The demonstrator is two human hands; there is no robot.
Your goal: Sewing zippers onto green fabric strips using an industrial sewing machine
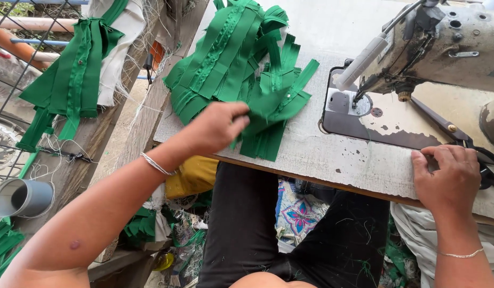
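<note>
My left hand (pixel 217 126) is closed on a green fabric strip piece (pixel 271 109) at the near edge of a heap of green fabric strips (pixel 231 53) on the sewing table (pixel 332 160). My right hand (pixel 446 178) lies on the table's front edge, its fingers curled over the handles of black scissors (pixel 460 140) whose blades point toward the machine. The sewing machine (pixel 444 42) stands at the right, its needle and presser foot (pixel 358 98) over the metal plate (pixel 347 104).
More green strips (pixel 70 80) hang over a wooden rail at the left, beside white cloth (pixel 121 42). A grey pipe end (pixel 20 197) sits lower left. Scraps and patterned cloth (pixel 297 210) lie under the table by my black-trousered legs.
</note>
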